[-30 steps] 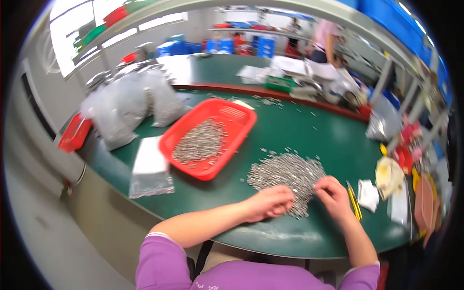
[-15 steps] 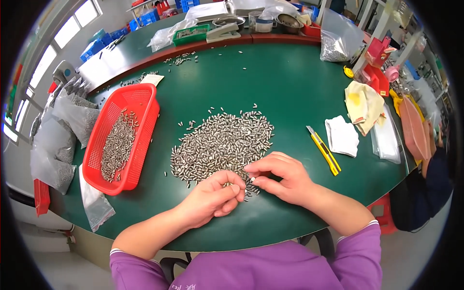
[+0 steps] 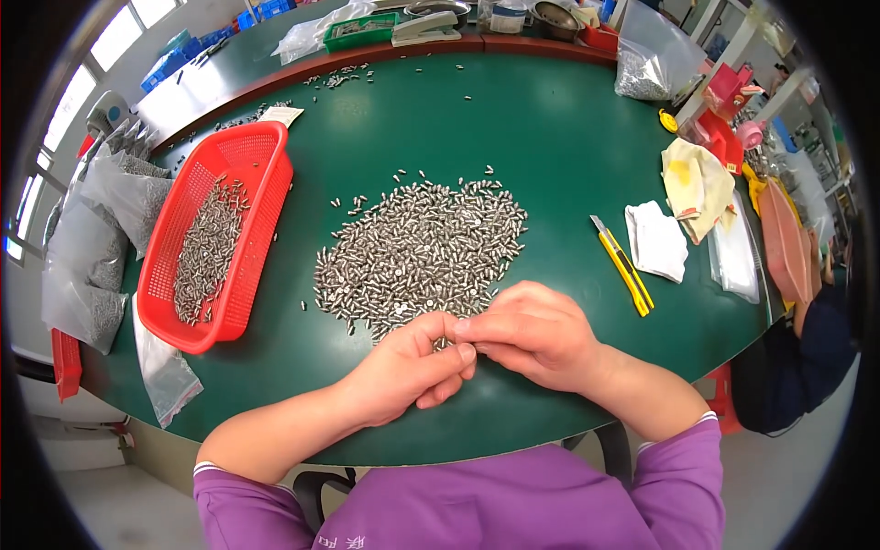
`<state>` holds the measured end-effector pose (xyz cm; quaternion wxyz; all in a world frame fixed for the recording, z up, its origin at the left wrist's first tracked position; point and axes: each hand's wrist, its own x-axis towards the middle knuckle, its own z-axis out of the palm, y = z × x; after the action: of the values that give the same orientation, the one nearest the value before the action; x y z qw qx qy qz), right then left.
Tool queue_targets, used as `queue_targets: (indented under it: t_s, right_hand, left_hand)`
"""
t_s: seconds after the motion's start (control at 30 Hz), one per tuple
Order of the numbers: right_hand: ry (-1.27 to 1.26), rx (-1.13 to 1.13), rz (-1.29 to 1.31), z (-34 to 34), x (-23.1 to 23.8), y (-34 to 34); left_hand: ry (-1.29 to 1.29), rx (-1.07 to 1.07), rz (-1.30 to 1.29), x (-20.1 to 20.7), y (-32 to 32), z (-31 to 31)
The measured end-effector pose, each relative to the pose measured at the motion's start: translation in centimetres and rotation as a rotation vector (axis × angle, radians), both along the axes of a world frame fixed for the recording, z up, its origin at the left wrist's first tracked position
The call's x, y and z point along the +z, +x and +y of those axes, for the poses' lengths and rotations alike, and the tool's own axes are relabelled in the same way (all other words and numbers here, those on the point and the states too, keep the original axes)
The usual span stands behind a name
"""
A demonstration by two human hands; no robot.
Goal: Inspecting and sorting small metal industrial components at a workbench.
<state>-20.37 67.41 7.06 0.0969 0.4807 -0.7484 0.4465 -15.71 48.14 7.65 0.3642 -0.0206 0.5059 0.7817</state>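
Observation:
A wide heap of small silvery metal pins (image 3: 422, 247) lies on the green tabletop in front of me. At its near edge my left hand (image 3: 417, 367) is closed, thumb and forefinger pressed together. My right hand (image 3: 536, 335) meets it there, its fingertips pinched and touching the left fingertips. Whatever sits between the fingers is too small and too covered to make out. To the left stands a red perforated plastic basket (image 3: 266, 220) holding more of these metal pins.
On the right lie a yellow utility knife (image 3: 623, 266), a white cloth (image 3: 655, 240) and a yellowed cloth (image 3: 698, 188). Clear bags of metal parts (image 3: 92, 247) line the left edge. A green tray (image 3: 360, 32) and another filled bag (image 3: 644, 69) stand at the back.
My right hand has moved in from the heap's edge, where a small pale piece showed at its fingertips, to touch my left hand. The whole view has shifted slightly.

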Motion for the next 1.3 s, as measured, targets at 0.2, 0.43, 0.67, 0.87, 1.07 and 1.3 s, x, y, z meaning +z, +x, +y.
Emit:
queue_targets:
  t_s: [0.2, 0.43, 0.67, 0.87, 1.07, 1.3]
  right_hand:
    - [0.025, -0.217, -0.021, 0.6, 1.0, -0.6]
    - [0.204, -0.37, -0.05, 1.9, 0.9, -2.0]
    - [0.397, -0.356, -0.086, 1.8, 0.0, -1.4]
    - [0.204, -0.145, -0.069, 1.2, 0.1, -1.2]
    - [0.105, 0.008, -0.034, 0.7, 0.4, -0.2]
    - [0.008, -0.024, -0.098, 0.2, 0.3, 0.1]
  left_hand:
    - [0.131, 0.026, -0.06, -0.6, -0.3, -0.3]
    - [0.121, 0.015, -0.077, -0.5, -0.4, -0.5]
    - [0.147, 0.051, -0.041, -0.4, -0.4, -0.2]
    - [0.12, 0.056, -0.051, -0.3, -0.1, -0.2]
    - [0.08, 0.076, -0.039, -0.3, 0.0, 0.0]
    - [0.064, 0.039, -0.018, -0.5, -0.1, 0.1]
